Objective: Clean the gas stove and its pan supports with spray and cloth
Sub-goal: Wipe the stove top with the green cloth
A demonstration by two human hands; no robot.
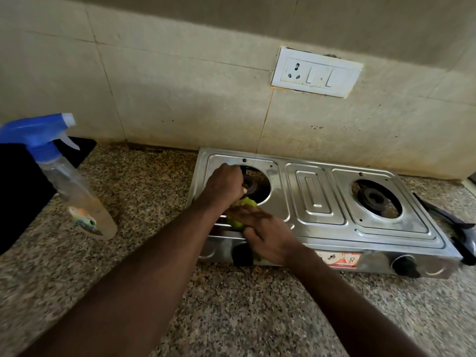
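A steel two-burner gas stove (316, 202) stands on the granite counter against the tiled wall, with no pan supports on it. My left hand (225, 185) reaches over the left burner (253, 185), its fingers curled down onto the burner head. My right hand (262, 233) lies on the stove's front left corner, fingers straight, and presses a green cloth (247, 203) against the steel. Most of the cloth is hidden under that hand. A clear spray bottle (77, 197) with a blue trigger head stands on the counter to the left. Black pan supports (453, 224) lie right of the stove.
The right burner (373, 198) sits uncovered. Two black knobs (405, 265) are on the stove's front panel. A flat black slab (23, 191) lies at the far left behind the bottle. A white socket and switch plate (316, 72) is on the wall above.
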